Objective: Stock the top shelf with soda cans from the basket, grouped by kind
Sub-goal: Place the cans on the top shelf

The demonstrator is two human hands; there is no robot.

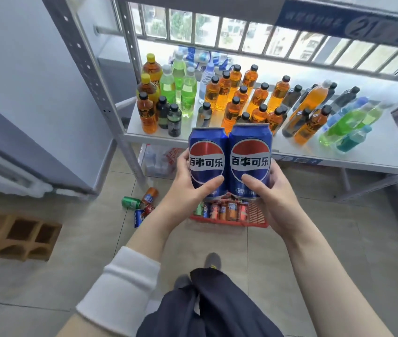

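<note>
1. Two blue cans stand upright and touching, held up before the rack: the left can (207, 164) in the left hand (193, 188), the right can (250, 159) in the right hand (272, 188).
2. Each grip wraps its can's lower half, thumb across the front.
3. Both forearms reach forward and converge.
4. Below, the red basket (257, 216) sits on the floor holding more cans; loose cans (142, 206) lie to its left.
5. The bottle shelf (375, 152) is crowded at the back, with bare room along its front edge; the upper shelf's edge (314, 20) runs overhead.
</note>
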